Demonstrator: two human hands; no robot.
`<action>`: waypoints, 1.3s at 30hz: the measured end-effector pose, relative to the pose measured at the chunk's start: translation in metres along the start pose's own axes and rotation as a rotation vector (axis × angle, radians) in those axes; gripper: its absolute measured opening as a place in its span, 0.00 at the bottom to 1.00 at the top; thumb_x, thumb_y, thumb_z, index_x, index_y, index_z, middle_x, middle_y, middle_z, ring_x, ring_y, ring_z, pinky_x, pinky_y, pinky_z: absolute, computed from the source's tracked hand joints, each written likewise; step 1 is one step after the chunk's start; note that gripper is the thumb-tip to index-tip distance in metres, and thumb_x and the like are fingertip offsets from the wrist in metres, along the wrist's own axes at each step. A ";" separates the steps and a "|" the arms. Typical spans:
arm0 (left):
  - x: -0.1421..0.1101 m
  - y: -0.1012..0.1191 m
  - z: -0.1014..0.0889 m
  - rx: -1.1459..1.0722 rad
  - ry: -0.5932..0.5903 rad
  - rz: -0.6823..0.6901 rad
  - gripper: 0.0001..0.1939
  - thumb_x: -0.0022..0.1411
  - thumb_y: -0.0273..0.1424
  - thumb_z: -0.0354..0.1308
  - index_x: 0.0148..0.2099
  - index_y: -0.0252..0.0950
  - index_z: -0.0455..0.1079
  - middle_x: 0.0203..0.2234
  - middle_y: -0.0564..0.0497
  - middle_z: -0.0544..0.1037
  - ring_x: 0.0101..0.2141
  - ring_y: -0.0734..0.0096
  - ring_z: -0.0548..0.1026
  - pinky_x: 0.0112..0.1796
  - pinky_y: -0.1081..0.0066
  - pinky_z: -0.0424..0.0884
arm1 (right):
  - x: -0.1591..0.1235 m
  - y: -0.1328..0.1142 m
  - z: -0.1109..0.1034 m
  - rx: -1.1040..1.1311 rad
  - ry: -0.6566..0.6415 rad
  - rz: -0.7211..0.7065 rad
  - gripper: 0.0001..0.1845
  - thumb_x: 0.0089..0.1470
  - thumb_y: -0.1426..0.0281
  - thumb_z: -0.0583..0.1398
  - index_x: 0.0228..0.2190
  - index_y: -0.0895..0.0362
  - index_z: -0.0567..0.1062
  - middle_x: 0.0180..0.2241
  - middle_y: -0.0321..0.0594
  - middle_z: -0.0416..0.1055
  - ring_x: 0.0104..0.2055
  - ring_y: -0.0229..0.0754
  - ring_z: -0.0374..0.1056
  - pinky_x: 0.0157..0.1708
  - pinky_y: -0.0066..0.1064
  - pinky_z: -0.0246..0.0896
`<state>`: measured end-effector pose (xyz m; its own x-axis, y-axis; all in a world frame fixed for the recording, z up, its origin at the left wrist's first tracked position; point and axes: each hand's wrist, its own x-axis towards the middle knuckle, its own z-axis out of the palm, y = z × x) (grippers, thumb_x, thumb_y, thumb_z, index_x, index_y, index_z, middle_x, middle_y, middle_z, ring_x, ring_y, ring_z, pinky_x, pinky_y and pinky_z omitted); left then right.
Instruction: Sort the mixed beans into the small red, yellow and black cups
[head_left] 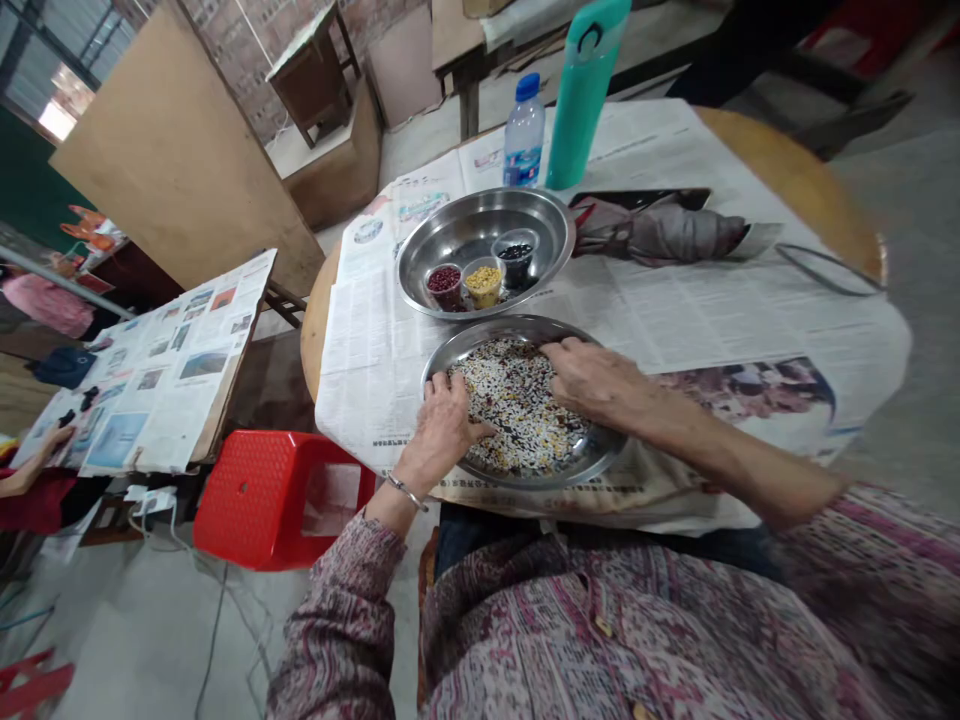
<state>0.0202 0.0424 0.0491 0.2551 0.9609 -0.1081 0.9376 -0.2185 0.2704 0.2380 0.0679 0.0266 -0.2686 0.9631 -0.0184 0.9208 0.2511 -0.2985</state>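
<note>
Grains (517, 405), mixed white, dark, yellow and reddish, spread over the bottom of the near steel basin (604, 452), close to the wearer's edge of the desk (814, 170). Left hand (445, 415) at the basin's left side, back upward, thumb set wide from the bent fingers; metal bangle (406, 491) at the wrist. Right hand (592, 380) in over the far right side, fingers bent, tips down at the grains; cannot tell if pinching any.

Just beyond, far steel basin (465, 235), with three clear cups inside: red bean cup (445, 286), yellow bean cup (483, 281), black bean cup (515, 257). Behind that, upright: water bottle (523, 145) with blue cap, taller teal flask (589, 95) just beside. To the right, bundled grey umbrella (667, 230), lying flat. Newspaper (375, 370) under all of it. Down on the floor at left, red plastic stool (251, 490). Farther left, second newspaper-covered table (217, 340), with a co-worker's hand (58, 436) at its edge.
</note>
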 end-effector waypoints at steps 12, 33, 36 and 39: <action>0.033 0.027 0.005 -0.448 -0.031 -0.153 0.12 0.56 0.23 0.64 0.45 0.31 0.76 0.33 0.49 0.81 0.36 0.65 0.77 0.39 0.70 0.72 | 0.027 -0.024 0.009 0.381 -0.110 0.004 0.11 0.49 0.73 0.56 0.32 0.57 0.79 0.27 0.43 0.77 0.33 0.46 0.72 0.32 0.31 0.61; -0.039 0.006 0.002 -0.112 -0.009 0.085 0.22 0.60 0.21 0.61 0.57 0.34 0.66 0.53 0.41 0.70 0.54 0.57 0.71 0.58 0.57 0.70 | -0.041 0.015 0.046 0.243 0.196 -0.216 0.22 0.58 0.70 0.52 0.50 0.59 0.77 0.48 0.52 0.77 0.50 0.53 0.74 0.53 0.45 0.69; -0.023 0.013 0.017 -0.171 -0.033 0.055 0.22 0.60 0.23 0.62 0.56 0.35 0.68 0.49 0.43 0.72 0.51 0.59 0.74 0.56 0.60 0.71 | -0.033 0.002 0.052 0.256 0.106 -0.218 0.24 0.56 0.70 0.53 0.51 0.62 0.76 0.48 0.55 0.77 0.51 0.54 0.73 0.53 0.44 0.67; -0.003 0.019 0.029 -0.243 0.031 0.012 0.22 0.58 0.20 0.61 0.56 0.33 0.70 0.48 0.42 0.77 0.52 0.58 0.75 0.56 0.61 0.71 | -0.019 -0.015 0.045 0.300 0.037 -0.163 0.23 0.52 0.72 0.55 0.48 0.62 0.77 0.46 0.54 0.78 0.49 0.53 0.73 0.49 0.40 0.66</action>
<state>0.0445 0.0305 0.0267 0.2547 0.9641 -0.0751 0.8494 -0.1860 0.4939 0.2168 0.0417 -0.0118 -0.3898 0.9169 0.0854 0.7412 0.3674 -0.5618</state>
